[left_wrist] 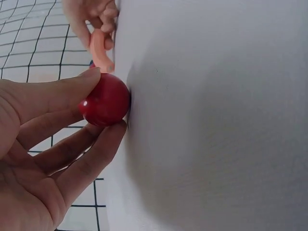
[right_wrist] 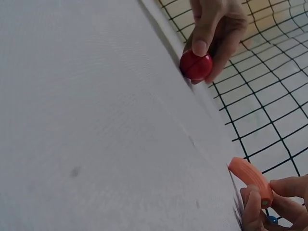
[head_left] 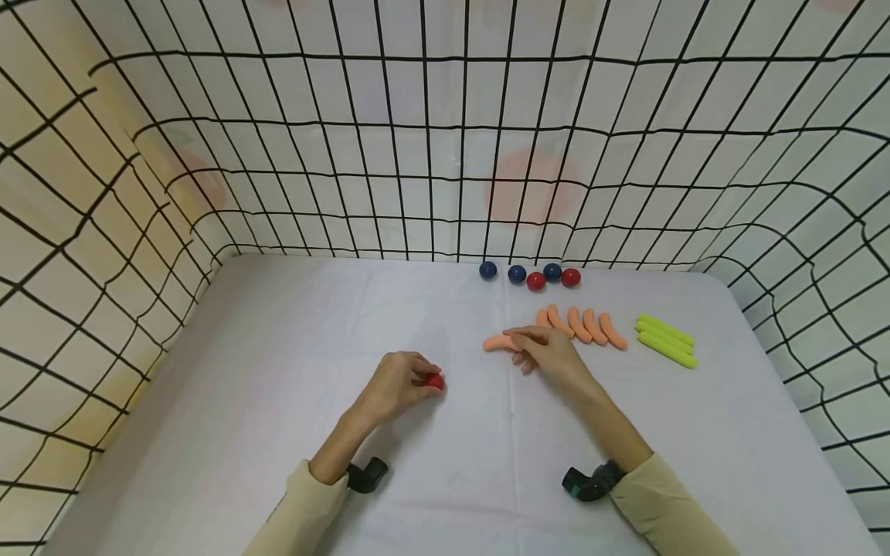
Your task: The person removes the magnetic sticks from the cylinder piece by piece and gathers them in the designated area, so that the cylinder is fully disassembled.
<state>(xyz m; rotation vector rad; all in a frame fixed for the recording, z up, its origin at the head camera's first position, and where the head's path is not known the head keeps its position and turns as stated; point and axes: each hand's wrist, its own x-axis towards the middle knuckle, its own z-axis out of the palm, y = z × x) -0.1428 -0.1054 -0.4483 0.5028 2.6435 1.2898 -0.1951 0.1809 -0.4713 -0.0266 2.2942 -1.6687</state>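
Between thumb and fingers my left hand (head_left: pixel 398 386) pinches a glossy red ball (left_wrist: pixel 107 100), which sits at the white tabletop's surface. My right hand (head_left: pixel 551 357) pinches one end of a curved orange sausage-shaped piece (right_wrist: pixel 251 177); its other end points left toward the ball. Just beyond the right hand lies a row of several similar orange pieces (head_left: pixel 589 326), partly covered by the fingers. Farther back, dark blue balls (head_left: pixel 517 274) and red balls (head_left: pixel 571 277) stand in a line.
Several yellow-green sticks (head_left: pixel 666 347) lie side by side to the right. A black wire grid (head_left: pixel 445 123) encloses the back and sides of the white table (head_left: pixel 278 324). Black wrist devices (head_left: pixel 591 483) sit by both sleeves.
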